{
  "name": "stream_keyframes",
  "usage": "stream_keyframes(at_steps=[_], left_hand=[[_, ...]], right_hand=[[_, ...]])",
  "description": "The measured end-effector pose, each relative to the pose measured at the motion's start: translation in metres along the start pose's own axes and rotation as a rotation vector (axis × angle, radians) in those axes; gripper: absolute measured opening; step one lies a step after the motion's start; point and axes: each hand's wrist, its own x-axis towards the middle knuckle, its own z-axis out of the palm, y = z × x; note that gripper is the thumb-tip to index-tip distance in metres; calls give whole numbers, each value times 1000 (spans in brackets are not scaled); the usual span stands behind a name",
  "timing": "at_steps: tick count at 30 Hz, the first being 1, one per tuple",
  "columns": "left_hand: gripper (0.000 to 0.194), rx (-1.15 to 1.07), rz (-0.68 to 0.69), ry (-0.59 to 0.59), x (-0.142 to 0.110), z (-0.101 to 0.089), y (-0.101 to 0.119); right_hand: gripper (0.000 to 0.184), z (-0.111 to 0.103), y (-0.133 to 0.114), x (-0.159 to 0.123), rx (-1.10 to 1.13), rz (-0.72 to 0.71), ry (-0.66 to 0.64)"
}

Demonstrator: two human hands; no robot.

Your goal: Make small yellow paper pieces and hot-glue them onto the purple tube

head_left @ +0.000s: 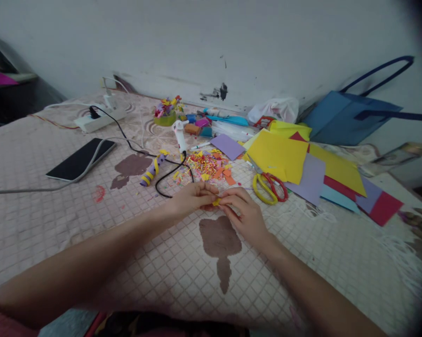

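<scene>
My left hand [190, 200] and my right hand [248, 213] meet over the middle of the table, fingertips pinched together. Between them shows a small yellow piece [216, 201], like paper or foam; the fingers cover most of it. Just beyond the hands lies a heap of colourful paper scraps [206, 166]. Scissors [270, 187] with one yellow and one red handle rest right of my right hand. To the left of the heap are a purple tube wrapped with a yellow strip [154, 171] and a white glue gun [179, 135] on its stand.
Coloured sheets [277, 154] overlap at the right, before a blue bag [351, 117]. A phone [82, 159] lies left, near a power strip [100, 119]; cables cross the table [144, 276]. Paper flowers [167, 110] and a plastic bag [276, 110] stand by the wall. White string [402, 252] lies right.
</scene>
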Motion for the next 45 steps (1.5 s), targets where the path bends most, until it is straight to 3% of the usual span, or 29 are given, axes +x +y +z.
stream_keyframes(at_steps=[8,12,19,24,31,45], left_hand=[[20,81,31,-59,-1,0,2],[25,116,53,-132,0,-2,0],[24,163,109,-152,4,-4,-7],[29,217,137,-121,4,-4,-10],[28,261,150,-77,2,-1,-9],[24,238,195,-67,2,-1,-11]], right_hand=[[6,1,-3,3,255,287,9],[5,2,-3,3,295,362,-7],[7,5,-2,0,329,477,-16],[4,6,-4,0,255,465,-14],[8,3,-10,1,7,278,25],[2,4,-6,1,238,395,33]])
